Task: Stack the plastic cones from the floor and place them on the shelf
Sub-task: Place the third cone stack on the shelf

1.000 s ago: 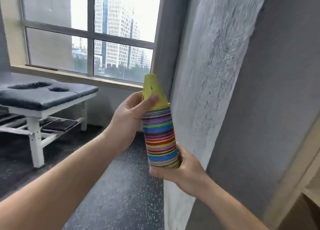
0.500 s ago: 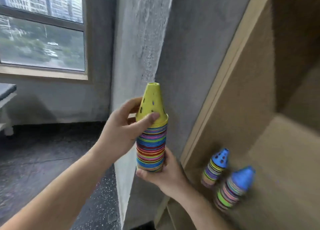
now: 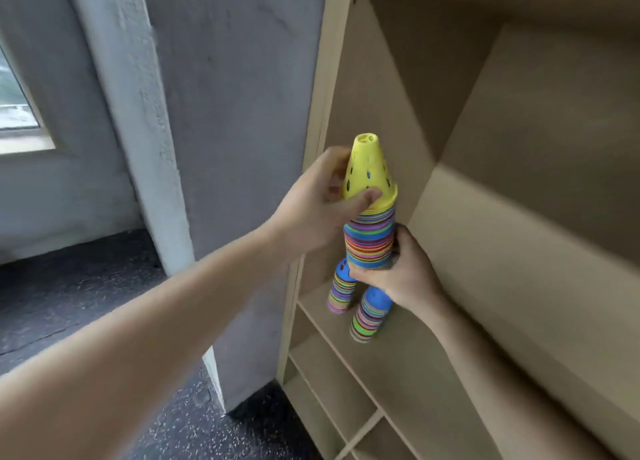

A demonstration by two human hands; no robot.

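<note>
A tall cone stack [image 3: 370, 238] is held upright at the shelf [image 3: 415, 366]. The grip of the left hand [image 3: 311, 210] pinches the yellow top cone [image 3: 369, 172], likely to steady it. The grip of the right hand [image 3: 401, 272] clamps the base, bearing the weight. Two shorter stacks [image 3: 369, 316] stand just below that grip.

Grey wall [image 3: 242, 113], pale rough pillar [image 3: 135, 113], dark speckled floor [image 3: 69, 304], window [image 3: 14, 106] at far left
</note>
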